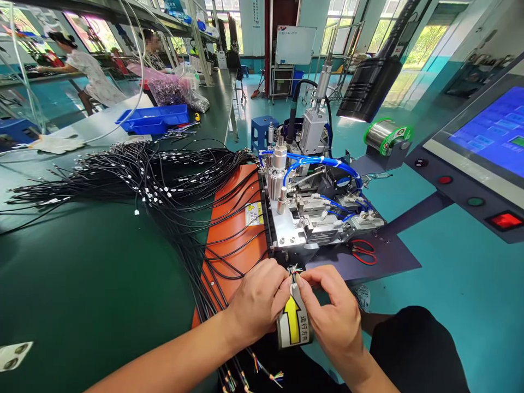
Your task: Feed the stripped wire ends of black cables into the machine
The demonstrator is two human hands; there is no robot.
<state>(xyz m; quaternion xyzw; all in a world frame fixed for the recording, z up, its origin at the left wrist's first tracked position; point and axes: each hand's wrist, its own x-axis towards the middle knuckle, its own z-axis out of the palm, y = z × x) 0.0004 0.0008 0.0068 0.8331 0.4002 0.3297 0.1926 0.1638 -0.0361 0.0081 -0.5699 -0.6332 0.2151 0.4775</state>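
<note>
My left hand (257,297) and my right hand (331,308) meet at the near edge of a small metal machine (315,213) with blue air hoses. Both pinch the stripped, coloured end of a thin cable (293,269), fingertips pressed together on it. Under the fingers sits a grey part with a yellow arrow label (292,322). A big bundle of black cables (164,180) fans out from the left across the green bench (82,273) and over an orange plate (233,229). More cable ends with coloured cores hang below my left wrist (262,374).
Red-handled scissors (363,252) lie right of the machine. A solder spool (387,135), a black lamp head (368,87) and a control panel with a blue screen (491,136) stand at right. Blue trays (155,117) sit at the back left. Two other people work at far benches.
</note>
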